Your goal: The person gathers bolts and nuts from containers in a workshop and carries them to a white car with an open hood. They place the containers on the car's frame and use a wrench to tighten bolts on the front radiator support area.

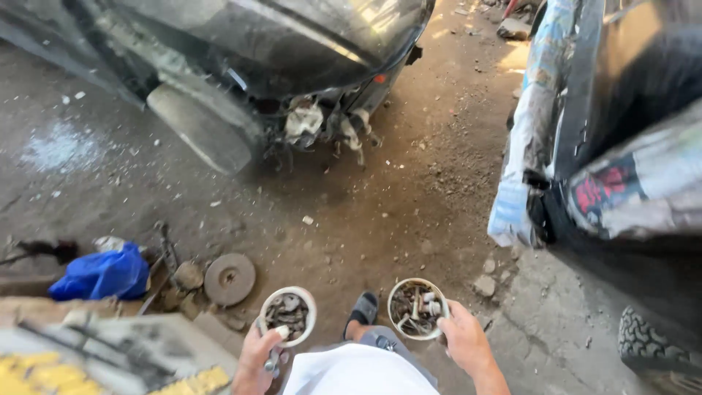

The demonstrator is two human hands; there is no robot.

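Note:
My left hand (256, 358) grips a small white cup (288, 314) filled with bolts and metal bits, together with a thin metal tool beneath it. A second white cup (417, 307), also full of screws and small parts, sits in my right hand (463, 340). Both cups are held at waist height above the dirt floor. My sandalled foot (363, 309) shows between them.
A dark car with its front stripped (292, 66) stands ahead, loose parts hanging at its corner. Another vehicle masked with newspaper (534, 132) is on the right, its tyre (651, 344) at lower right. A blue bag (102, 274), a rusty disc (229, 278) and stones lie at left.

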